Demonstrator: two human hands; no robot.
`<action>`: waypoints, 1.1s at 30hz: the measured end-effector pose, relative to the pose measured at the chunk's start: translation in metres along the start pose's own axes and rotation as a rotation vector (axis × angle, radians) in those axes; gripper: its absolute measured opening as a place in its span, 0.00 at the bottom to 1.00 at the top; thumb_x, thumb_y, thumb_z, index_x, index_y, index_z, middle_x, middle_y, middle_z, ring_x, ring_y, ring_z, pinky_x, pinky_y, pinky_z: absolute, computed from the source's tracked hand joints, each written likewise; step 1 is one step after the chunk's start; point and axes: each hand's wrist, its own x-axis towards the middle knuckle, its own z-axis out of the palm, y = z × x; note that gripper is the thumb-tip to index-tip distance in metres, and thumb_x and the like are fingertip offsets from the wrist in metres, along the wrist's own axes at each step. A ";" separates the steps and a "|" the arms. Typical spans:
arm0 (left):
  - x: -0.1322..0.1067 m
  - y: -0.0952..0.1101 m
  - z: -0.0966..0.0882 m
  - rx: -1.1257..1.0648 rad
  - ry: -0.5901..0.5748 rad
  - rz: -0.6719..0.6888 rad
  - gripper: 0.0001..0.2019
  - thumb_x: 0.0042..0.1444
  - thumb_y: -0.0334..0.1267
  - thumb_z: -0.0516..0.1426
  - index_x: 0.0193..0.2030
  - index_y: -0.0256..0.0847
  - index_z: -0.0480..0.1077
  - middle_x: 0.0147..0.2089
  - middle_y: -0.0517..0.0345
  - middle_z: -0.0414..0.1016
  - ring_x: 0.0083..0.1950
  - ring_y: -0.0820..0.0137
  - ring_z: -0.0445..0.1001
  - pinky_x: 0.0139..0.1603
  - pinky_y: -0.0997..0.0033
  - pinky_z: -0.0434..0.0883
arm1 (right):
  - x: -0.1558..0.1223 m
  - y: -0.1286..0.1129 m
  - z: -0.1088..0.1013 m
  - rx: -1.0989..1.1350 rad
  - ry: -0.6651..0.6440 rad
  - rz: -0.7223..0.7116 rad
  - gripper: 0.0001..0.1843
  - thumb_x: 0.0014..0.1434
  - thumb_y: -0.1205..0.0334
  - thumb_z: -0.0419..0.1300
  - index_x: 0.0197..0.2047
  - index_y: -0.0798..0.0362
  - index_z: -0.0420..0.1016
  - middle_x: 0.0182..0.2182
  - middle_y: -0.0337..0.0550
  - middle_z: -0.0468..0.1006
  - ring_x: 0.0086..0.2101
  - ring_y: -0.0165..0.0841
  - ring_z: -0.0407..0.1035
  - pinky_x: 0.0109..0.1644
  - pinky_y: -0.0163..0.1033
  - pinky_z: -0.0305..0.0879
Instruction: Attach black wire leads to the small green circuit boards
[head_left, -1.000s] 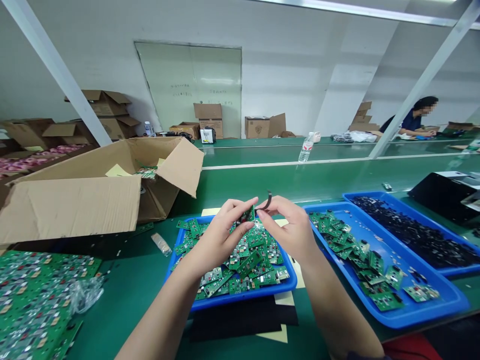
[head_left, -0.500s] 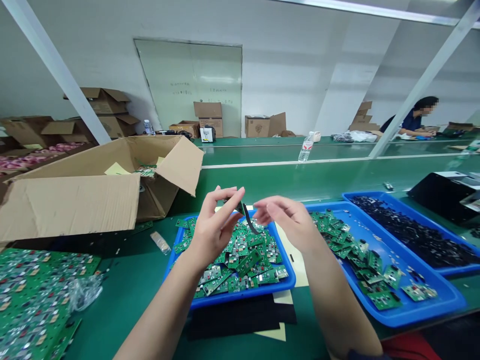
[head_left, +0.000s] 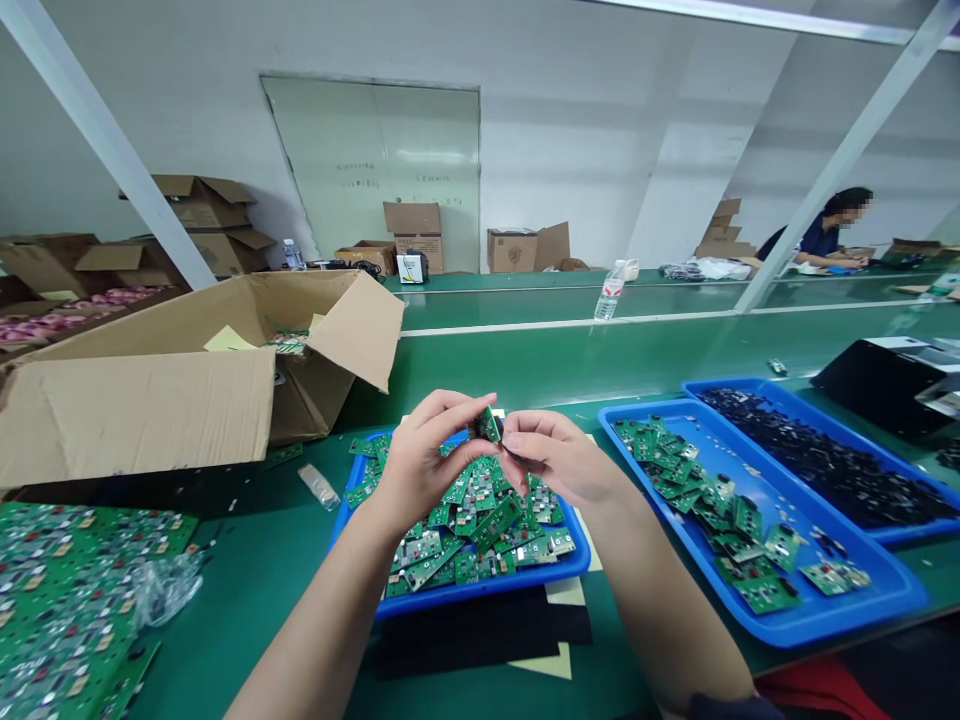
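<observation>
Between the thumb and fingers of my left hand (head_left: 424, 460) is a small green circuit board (head_left: 490, 425), held tilted above the middle tray. My right hand (head_left: 559, 455) is closed in a pinch at the board's right edge, on a thin black strip (head_left: 525, 461) that is mostly covered by the fingers. Where the strip meets the board is hidden. Below both hands, a blue tray (head_left: 480, 588) holds a heap of loose green circuit boards (head_left: 495, 522).
A second blue tray (head_left: 817, 625) with boards stands to the right, beside a blue tray (head_left: 919, 530) of small black parts. An open cardboard box (head_left: 142, 410) and board panels (head_left: 82, 600) are on the left. A bottle (head_left: 610, 292) stands behind; a person sits far right.
My right hand has moved left to the circuit board and closed on the black strip, which hung free from the board before. My left hand still holds the board.
</observation>
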 end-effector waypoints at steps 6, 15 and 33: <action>0.001 0.004 0.001 -0.193 -0.125 -0.178 0.16 0.58 0.39 0.56 0.54 0.46 0.70 0.40 0.55 0.70 0.39 0.72 0.72 0.34 0.75 0.76 | -0.001 0.003 0.001 -0.283 0.225 -0.165 0.10 0.54 0.59 0.59 0.25 0.53 0.66 0.18 0.32 0.67 0.20 0.23 0.61 0.25 0.31 0.59; 0.003 0.010 0.009 -0.472 -0.002 -0.341 0.16 0.58 0.41 0.57 0.53 0.47 0.71 0.45 0.51 0.69 0.41 0.70 0.72 0.37 0.73 0.75 | 0.000 0.004 0.000 -0.608 0.478 -0.436 0.08 0.57 0.59 0.59 0.41 0.50 0.69 0.31 0.38 0.73 0.32 0.29 0.70 0.35 0.35 0.68; 0.003 0.005 0.006 -0.795 -0.154 -0.533 0.24 0.55 0.44 0.60 0.58 0.42 0.67 0.35 0.54 0.73 0.32 0.70 0.73 0.36 0.68 0.72 | 0.000 0.004 -0.002 -1.125 0.583 -0.801 0.07 0.61 0.68 0.52 0.33 0.51 0.69 0.29 0.43 0.75 0.33 0.34 0.70 0.38 0.41 0.67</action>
